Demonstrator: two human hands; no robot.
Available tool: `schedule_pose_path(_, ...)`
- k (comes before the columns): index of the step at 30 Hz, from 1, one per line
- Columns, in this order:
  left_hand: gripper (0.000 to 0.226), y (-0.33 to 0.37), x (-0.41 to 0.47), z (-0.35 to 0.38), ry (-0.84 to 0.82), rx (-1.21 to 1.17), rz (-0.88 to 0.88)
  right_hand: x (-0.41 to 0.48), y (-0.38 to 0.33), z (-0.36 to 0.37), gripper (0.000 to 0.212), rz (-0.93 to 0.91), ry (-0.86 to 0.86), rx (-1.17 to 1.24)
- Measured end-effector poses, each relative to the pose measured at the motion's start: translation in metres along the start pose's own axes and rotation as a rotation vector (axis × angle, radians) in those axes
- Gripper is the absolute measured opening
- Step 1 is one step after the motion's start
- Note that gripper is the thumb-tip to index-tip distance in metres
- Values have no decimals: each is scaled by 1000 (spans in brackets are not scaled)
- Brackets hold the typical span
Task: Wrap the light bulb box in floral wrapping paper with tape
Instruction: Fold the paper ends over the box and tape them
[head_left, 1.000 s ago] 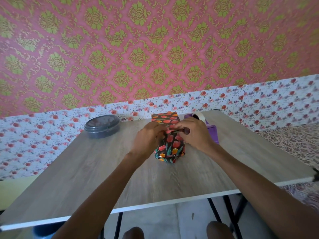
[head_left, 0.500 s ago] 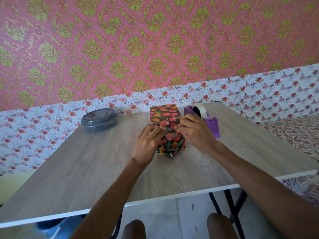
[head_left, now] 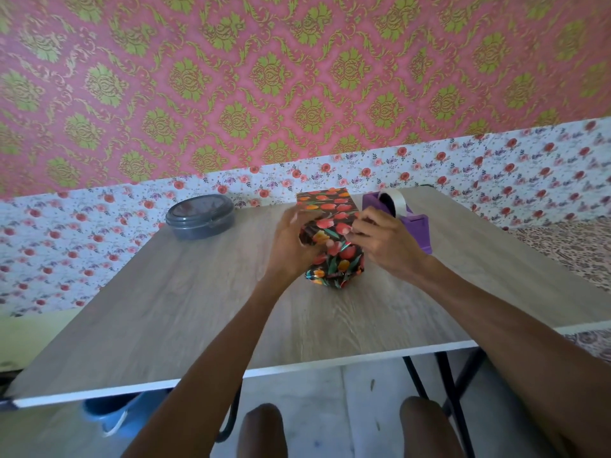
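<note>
Pink-and-green damask wallpaper [head_left: 297, 77], above a band of small red flowers, backs a wood-grain desk [head_left: 198, 309] where a person, seen from their own eye level, works on a parcel. The left hand [head_left: 291, 247], its fingertips blurred, curls round the left side of the box [head_left: 325, 213]. The box lies lengthwise on the desk between both hands, already covered in dark floral paper [head_left: 334, 262] printed with red and orange tulips. The right hand [head_left: 386, 242] is bent at the box's upper right edge, thumb and fingers pinching the paper there. At the end nearest the person the paper is bunched and creased. Just beyond the right hand, close beside the box, sits a purple tape dispenser [head_left: 415, 223] with a roll of clear tape [head_left: 393, 198] upright in it. Well off to the left of the left hand, near the desk's far edge, stands a round grey lidded container [head_left: 200, 216]. Below the desk's near edge are its black legs, the person's two knees [head_left: 261, 431] and something blue [head_left: 112, 414] on the floor.
</note>
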State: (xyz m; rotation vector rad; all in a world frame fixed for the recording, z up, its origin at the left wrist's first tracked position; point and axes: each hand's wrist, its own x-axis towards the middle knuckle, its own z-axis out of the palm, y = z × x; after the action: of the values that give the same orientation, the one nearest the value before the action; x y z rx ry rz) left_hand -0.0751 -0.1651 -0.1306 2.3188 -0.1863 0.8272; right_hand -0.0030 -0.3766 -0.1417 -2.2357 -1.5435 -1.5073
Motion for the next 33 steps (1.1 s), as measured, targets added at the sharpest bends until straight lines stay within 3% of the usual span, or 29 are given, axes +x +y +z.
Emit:
schedule_pose_path(2,71,-4,1,1,-83,-34,-12,-3,2,-1,19,-18,-35,-31)
schedule_pose_path(6,72,-9,5,4,-34,-29,8,-5,-1,-11,18,43,-37,32)
schedule_pose_path(9,70,-11,6,6,-20,-23,22,0,-10,-11,16,342,72,213)
schedule_pose_path(12,69,-11,6,8,-9,-34,27,9,-17,-5,42,737,126,384)
schedule_pose_path(15,68,-13,8,9,-22,-29,24,17,-22,-2,55,970,61,555)
schedule_pose_path(19,53,-15,7,6,-62,-77,6,18,-26,4,50,1023,143,567)
schedule_pose_path(23,34,-20,13,0,-59,-132,-31,8,-25,8,59,1012,167,603)
schedule_pose_path(33,52,-19,15,-6,-40,-124,-39,5,-24,2,72,978,119,610)
